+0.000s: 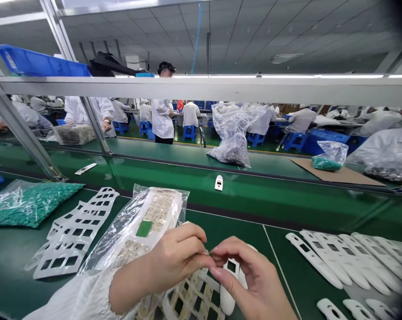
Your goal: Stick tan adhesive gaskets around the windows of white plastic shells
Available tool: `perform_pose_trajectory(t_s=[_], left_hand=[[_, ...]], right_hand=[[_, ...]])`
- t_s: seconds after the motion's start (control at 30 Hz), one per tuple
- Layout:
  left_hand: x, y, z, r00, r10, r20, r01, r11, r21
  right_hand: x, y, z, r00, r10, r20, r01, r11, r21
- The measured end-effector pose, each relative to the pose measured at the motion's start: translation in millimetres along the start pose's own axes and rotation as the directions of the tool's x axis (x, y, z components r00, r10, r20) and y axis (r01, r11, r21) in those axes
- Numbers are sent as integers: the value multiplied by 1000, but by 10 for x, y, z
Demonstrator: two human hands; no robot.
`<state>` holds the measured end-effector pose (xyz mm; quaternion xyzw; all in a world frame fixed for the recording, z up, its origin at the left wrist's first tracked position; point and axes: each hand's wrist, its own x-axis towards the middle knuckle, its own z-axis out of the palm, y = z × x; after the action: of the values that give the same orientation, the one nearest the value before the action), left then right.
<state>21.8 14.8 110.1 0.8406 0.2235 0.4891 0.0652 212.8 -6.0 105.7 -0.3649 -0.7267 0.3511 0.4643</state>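
Observation:
My left hand (179,251) and my right hand (250,278) meet fingertip to fingertip above the bench, both closed in a pinch. What they pinch is too small and hidden to make out. Behind the right hand's fingers lies a white plastic casing (227,303) with a rectangular window, partly covered. Below the hands is a sheet with diamond-looking cut-outs (202,297). A clear plastic bag (122,218) holding backed sheets of small beige pieces lies under and beyond my left forearm, with a green square (144,228) on it.
White casings (345,253) lie in a row at right, more nearer the front. At left are cut-out white sheets (76,233) and a bag of green parts (30,202). Beyond runs a green conveyor belt (167,182) carrying a white casing (218,182). People work in the background.

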Motion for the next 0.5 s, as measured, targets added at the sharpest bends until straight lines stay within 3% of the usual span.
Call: perform_pose_trajectory(t_s=[0.13,0.5], left_hand=[[-73,-188,78,1000,-3,21,3,1000,-1],[-293,-554,204,991,-18,134,17,1000,11]], right_hand=[[99,132,15,999,39,19,-39,999,24],[293,399,28,991,-10,137,24,994,-105]])
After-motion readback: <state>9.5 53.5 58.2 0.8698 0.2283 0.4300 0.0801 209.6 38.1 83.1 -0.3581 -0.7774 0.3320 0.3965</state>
